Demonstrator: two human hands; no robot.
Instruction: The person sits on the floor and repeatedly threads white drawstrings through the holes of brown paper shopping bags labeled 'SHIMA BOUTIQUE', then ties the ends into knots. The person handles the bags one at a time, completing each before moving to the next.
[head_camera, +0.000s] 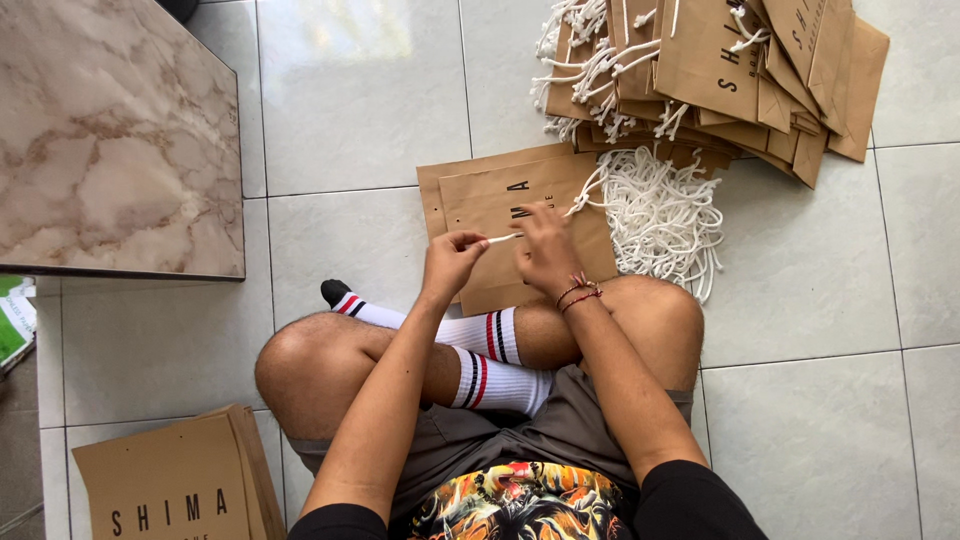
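Left hand (452, 255) fingers pinched on white cord tip (503, 238); right hand (547, 250) fingers closed, pressing flat brown paper bag (500, 205) on tiled floor (350, 100). Cord limp, light: grip near stiff tip. Bag creases easily.

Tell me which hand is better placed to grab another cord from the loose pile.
Right, probably. The right hand sits on the flat brown paper bag right next to the pile of white cords. The left hand is farther away and pinches a white cord end.
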